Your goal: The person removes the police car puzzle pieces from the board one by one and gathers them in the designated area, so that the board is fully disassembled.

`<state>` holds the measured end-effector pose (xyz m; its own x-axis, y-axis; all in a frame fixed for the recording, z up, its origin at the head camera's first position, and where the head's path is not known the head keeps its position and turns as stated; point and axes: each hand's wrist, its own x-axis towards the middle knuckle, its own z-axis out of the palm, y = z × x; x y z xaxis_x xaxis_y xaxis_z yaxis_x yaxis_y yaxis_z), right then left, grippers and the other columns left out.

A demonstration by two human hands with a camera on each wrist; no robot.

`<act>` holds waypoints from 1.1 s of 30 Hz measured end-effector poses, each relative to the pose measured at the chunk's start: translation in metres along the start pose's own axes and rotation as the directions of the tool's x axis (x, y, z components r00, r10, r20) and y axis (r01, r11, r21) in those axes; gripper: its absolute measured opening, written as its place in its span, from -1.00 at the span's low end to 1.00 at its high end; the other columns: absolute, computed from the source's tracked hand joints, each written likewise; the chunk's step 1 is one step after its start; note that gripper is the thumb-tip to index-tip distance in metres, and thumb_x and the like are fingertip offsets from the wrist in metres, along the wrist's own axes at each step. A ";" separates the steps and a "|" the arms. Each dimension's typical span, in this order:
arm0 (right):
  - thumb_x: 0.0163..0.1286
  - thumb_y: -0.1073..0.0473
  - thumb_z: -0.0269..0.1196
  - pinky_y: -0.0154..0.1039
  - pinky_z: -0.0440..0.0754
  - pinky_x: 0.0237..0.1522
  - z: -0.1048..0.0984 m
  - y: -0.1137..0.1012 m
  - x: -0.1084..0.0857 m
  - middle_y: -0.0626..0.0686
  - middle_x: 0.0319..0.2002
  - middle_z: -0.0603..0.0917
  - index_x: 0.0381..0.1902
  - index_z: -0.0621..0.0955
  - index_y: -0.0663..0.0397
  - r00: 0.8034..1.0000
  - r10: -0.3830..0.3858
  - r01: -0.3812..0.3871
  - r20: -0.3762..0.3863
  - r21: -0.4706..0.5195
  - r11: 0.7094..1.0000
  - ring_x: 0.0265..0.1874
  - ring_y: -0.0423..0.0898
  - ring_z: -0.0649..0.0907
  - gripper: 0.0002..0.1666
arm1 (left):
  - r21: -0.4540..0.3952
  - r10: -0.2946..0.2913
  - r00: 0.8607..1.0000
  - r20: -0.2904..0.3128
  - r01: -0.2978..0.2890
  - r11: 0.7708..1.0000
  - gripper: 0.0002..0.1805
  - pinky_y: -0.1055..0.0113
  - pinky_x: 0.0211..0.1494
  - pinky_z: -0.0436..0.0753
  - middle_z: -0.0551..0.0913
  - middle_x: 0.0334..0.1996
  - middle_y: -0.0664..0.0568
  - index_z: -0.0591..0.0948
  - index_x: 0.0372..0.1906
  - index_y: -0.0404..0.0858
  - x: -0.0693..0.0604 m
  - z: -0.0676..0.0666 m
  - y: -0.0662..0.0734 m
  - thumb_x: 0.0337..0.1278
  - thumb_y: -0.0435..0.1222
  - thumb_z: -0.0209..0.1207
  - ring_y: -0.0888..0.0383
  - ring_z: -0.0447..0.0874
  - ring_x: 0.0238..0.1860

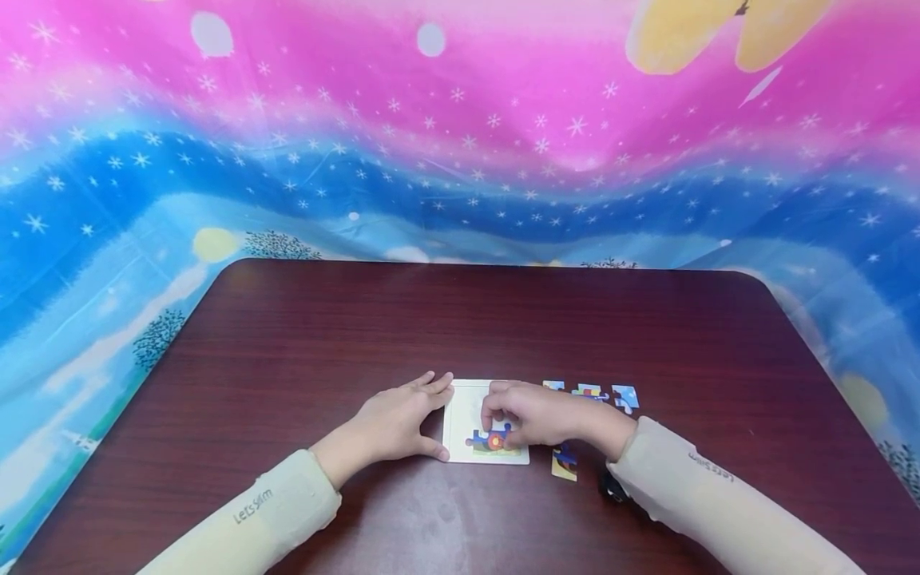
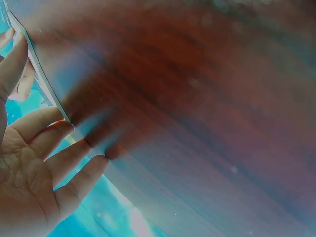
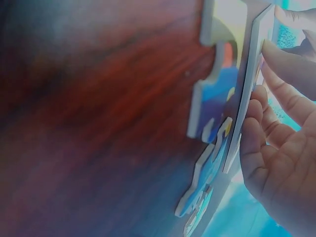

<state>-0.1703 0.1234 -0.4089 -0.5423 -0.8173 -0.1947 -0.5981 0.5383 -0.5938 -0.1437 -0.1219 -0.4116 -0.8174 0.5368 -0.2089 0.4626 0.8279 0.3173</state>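
A white puzzle board (image 1: 465,399) lies on the table with a printed jigsaw section (image 1: 480,444) at its lower right. Along the board's left edge, my left hand (image 1: 402,415) rests with its fingers and thumb spread; the left wrist view shows its fingertips (image 2: 101,160) at the edge. Over the board's right half, my right hand (image 1: 539,411) bends its fingers down and pinches a puzzle piece (image 1: 496,441) with a red and yellow round print. In the right wrist view its other fingers (image 3: 254,111) curl beside the board. My right hand hides part of the board.
Right of the board lie several loose puzzle pieces, among them a blue one (image 1: 625,397) and a lower piece (image 1: 565,463); my right arm partly covers others. A small black object (image 1: 612,487) shows beneath the right sleeve. A patterned cloth (image 1: 431,160) hangs behind the brown table (image 1: 359,319).
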 end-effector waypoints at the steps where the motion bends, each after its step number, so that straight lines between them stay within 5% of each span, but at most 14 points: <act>1: 0.07 0.40 0.40 -0.40 0.43 -0.23 0.000 0.000 0.000 -0.07 -0.31 0.47 -0.26 0.62 -0.06 1.000 0.001 -0.001 0.001 -0.004 1.000 -0.31 -0.23 0.43 -0.68 | 0.000 0.001 1.000 -0.001 -0.001 1.000 0.00 -0.06 0.31 0.52 0.27 0.52 0.07 0.41 0.44 -0.14 0.000 0.000 0.000 -0.17 0.16 0.47 0.01 0.20 0.54; 17: 0.11 0.38 0.37 -0.33 0.43 -0.09 0.001 -0.004 -0.001 -0.12 -0.30 0.50 -0.25 0.59 -0.08 1.000 0.011 -0.011 0.003 -0.056 0.998 -0.23 -0.24 0.41 -0.69 | 0.002 -0.001 1.000 0.007 0.001 1.000 0.00 -0.09 0.24 0.56 0.26 0.52 0.09 0.41 0.44 -0.13 0.000 -0.001 0.000 -0.17 0.16 0.47 0.01 0.19 0.55; 33: 0.22 0.38 0.33 -0.36 0.52 -0.13 -0.001 0.001 -0.001 -0.11 -0.25 0.58 -0.26 0.63 -0.04 1.000 -0.003 0.005 -0.028 0.060 0.998 -0.24 -0.21 0.51 -0.78 | 0.012 0.013 1.000 0.010 -0.013 1.000 -0.01 -0.05 0.34 0.50 0.27 0.52 0.05 0.41 0.44 -0.15 -0.001 -0.001 0.001 -0.16 0.15 0.46 -0.02 0.19 0.54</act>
<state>-0.1705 0.1249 -0.4084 -0.5569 -0.8129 -0.1707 -0.5642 0.5210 -0.6405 -0.1432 -0.1216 -0.4100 -0.8081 0.5489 -0.2138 0.4771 0.8227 0.3091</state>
